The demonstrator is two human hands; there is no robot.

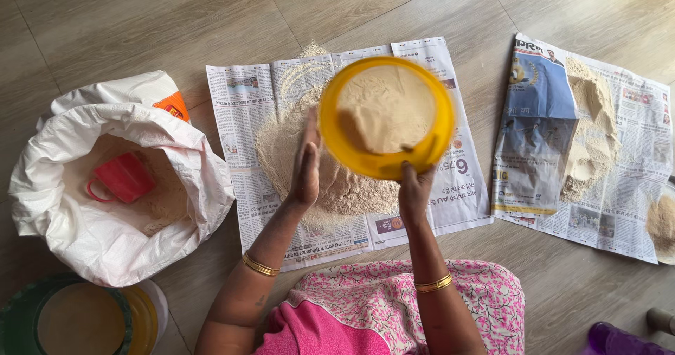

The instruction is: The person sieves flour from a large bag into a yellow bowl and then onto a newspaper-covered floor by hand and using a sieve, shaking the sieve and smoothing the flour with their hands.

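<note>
Head view, looking down at the floor (140, 17). I see the right hand (415, 190) gripping the near rim of a yellow round sieve (385, 116), fingers closed on its edge. The left hand (306, 165) is flat, fingers straight and pressed together, with its palm against the sieve's left side. The sieve is blurred and tilted, held above a heap of sifted flour (330, 179) on the middle newspaper sheet (239, 116); a layer of flour lies inside the sieve.

At left stands an opened white sack (119, 186) with a pink mug (123, 178) lying in the flour inside it. To the right, a second newspaper (633, 130) carries another pale flour heap (590, 137) (coarser-looking, though I cannot be sure). At the near left corner sits a round green-rimmed container (77, 320).

Risk, as I judge it: the sieve is tilted and held by one rim only, so a hard pat from the flat palm could tip unsifted flour over the low edge onto the clean heap. Flour already lies at the sheet's far edge, so more could drift onto the bare floor.
</note>
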